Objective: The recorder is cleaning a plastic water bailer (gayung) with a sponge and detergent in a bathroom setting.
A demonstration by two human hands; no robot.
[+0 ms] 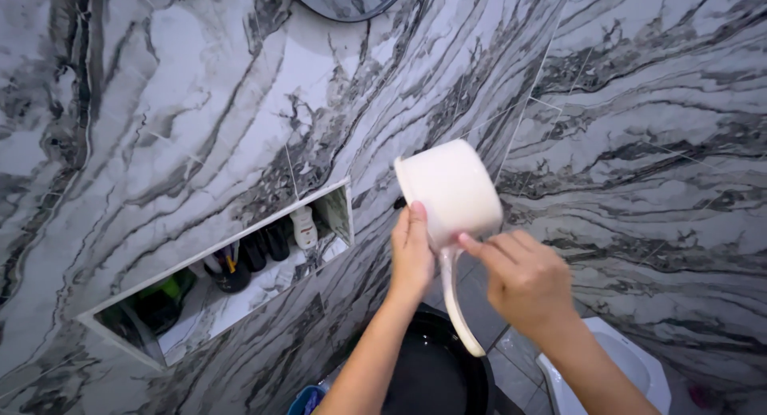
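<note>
Both hands are up close to the lens, wrapped around a cream-white plastic dipper with a long curved handle. Left hand is pressed flat along the side of the cup part, fingers stretched out fairly straight with the thumb against the wall near the rim, so it's more bracing than gripping. Right hand is curled loosely, its fingertips touching the bottom edge of the cup right where the handle joins; can't really tell how firmly it's pinching. So the dipper sits in mid air between the two hands, tipped on its side with the open mouth facing left toward the wall and the handle hanging down between the forearms.

Right below the handle tip there's a big round black bucket, and a bit of a blue plastic tub peeks out at the bottom edge just left of it. Off to the lower right is a white toilet.

Grey-and-white marble-look wall tiles cover everything, with a recessed niche shelf cut into them on the left. It holds a small white bottle, a couple of dark bottles and a dark cup with brushes. The edge of a round mirror shows at the top.
</note>
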